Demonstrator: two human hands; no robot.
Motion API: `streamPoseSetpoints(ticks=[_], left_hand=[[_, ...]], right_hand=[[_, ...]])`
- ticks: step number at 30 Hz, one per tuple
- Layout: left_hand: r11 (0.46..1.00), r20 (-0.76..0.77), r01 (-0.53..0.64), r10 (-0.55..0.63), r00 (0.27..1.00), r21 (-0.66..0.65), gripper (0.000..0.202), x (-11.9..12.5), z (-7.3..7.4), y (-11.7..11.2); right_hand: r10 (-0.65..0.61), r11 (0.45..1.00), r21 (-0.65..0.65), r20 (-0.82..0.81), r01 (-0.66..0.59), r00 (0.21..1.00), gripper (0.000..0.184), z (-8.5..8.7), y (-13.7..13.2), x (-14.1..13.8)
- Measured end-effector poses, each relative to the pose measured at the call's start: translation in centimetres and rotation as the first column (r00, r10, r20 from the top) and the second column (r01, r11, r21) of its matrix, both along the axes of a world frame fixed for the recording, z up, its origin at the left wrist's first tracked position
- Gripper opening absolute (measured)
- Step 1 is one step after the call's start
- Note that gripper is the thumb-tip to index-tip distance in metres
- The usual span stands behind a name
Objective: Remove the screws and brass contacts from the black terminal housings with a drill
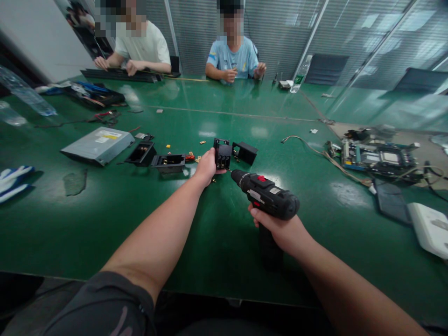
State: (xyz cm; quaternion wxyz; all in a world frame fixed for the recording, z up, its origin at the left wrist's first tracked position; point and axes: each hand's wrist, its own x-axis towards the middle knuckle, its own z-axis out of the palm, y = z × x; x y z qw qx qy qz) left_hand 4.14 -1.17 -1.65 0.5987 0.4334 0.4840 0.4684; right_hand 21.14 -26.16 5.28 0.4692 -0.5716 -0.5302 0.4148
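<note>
A black plastic socket housing (pixel 222 155) stands upright, its lower end pinched in the closed fingers of the left hand (pixel 206 167), held over a green-topped workbench (pixel 105 233). The right hand (pixel 276 225) wraps tightly around a black cordless drill (pixel 266 193), whose metal-banded nose points toward the housing from just beside it. A similar open black plastic housing (pixel 245 153) sits close by.
</note>
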Motion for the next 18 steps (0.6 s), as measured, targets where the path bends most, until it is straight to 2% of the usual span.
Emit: streamPoseSetpoints(ticks=[7, 18], left_hand=[[1.0, -0.001, 0.002, -0.002, 1.0, 0.0, 0.046, -0.05, -0.22, 0.15], [1.0, 0.012, 0.009, -0.009, 1.0, 0.013, 0.046, -0.04, -0.54, 0.4]], right_hand=[[0.016, 1.0, -0.012, -0.012, -0.016, 1.0, 0.038, 0.07, 0.01, 0.06], [0.017, 1.0, -0.018, -0.018, -0.017, 1.0, 0.045, 0.25, 0.0, 0.03]])
